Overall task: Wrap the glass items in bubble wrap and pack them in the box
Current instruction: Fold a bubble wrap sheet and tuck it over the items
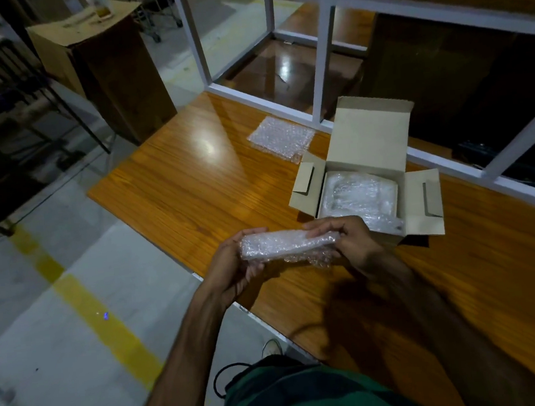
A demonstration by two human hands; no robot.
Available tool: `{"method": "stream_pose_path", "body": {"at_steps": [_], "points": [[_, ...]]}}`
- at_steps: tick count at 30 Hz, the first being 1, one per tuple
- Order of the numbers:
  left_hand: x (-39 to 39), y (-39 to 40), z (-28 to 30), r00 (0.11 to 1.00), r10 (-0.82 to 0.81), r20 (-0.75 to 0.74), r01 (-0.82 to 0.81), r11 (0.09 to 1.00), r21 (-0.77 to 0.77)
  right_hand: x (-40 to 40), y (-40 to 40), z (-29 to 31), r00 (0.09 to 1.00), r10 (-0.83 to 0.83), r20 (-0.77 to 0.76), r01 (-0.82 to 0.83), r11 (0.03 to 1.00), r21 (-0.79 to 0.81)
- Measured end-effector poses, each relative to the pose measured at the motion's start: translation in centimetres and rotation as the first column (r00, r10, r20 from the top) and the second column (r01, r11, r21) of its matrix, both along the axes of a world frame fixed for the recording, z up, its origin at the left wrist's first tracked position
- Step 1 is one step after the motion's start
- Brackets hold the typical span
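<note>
I hold a long bundle wrapped in bubble wrap [287,244] above the near edge of the wooden table [193,183]. My left hand [233,270] grips its left end from below, and my right hand [347,238] grips its right end from above. What is inside the wrap is hidden. Just behind my right hand stands an open cardboard box [368,148] with its lid up and side flaps spread. Bubble-wrapped items [359,194] lie inside it. A flat sheet of bubble wrap [281,138] lies on the table at the back.
A white metal frame [322,68] rises along the table's far side. To the left is grey floor with a yellow line [84,303]. A tall cardboard carton [102,71] stands beyond the table's left corner with a bottle on top.
</note>
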State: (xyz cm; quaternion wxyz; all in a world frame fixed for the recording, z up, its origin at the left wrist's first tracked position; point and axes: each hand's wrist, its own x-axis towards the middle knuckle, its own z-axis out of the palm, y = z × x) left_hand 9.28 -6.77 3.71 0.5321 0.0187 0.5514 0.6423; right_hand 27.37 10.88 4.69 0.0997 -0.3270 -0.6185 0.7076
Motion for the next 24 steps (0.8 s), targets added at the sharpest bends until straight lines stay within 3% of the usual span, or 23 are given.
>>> {"method": "stream_pose_path", "body": {"at_steps": [5, 10, 14, 20, 24], "points": [[0.4, 1.4, 0.3, 0.992, -0.069, 0.11, 0.055, 0.99, 0.132, 1.1, 1.7, -0.5, 0.999, -0.019, 0.048, 0.004, 0.957, 0.291], [1.9, 3.2, 0.8, 0.954, -0.158, -0.255, 0.175, 0.984, 0.043, 3.0, 2.1, 0.1, 0.999, 0.016, 0.032, -0.026, 0.935, 0.354], [2.8, 4.9, 1.2, 0.902, -0.157, -0.402, 0.187, 0.982, 0.038, 5.0, 3.1, 0.2, 0.999, -0.018, -0.03, 0.021, 0.992, 0.124], [4.4, 8.1, 3.0, 0.831, -0.175, -0.528, 0.251, 0.965, 0.075, 6.6, 4.5, 1.1, 0.995, -0.073, 0.07, 0.043, 0.933, 0.356], [5.1, 10.9, 3.5, 0.798, -0.19, -0.572, 0.284, 0.956, 0.078, 6.8, 5.4, 1.0, 0.969, -0.234, 0.081, 0.161, 0.843, 0.513]]}}
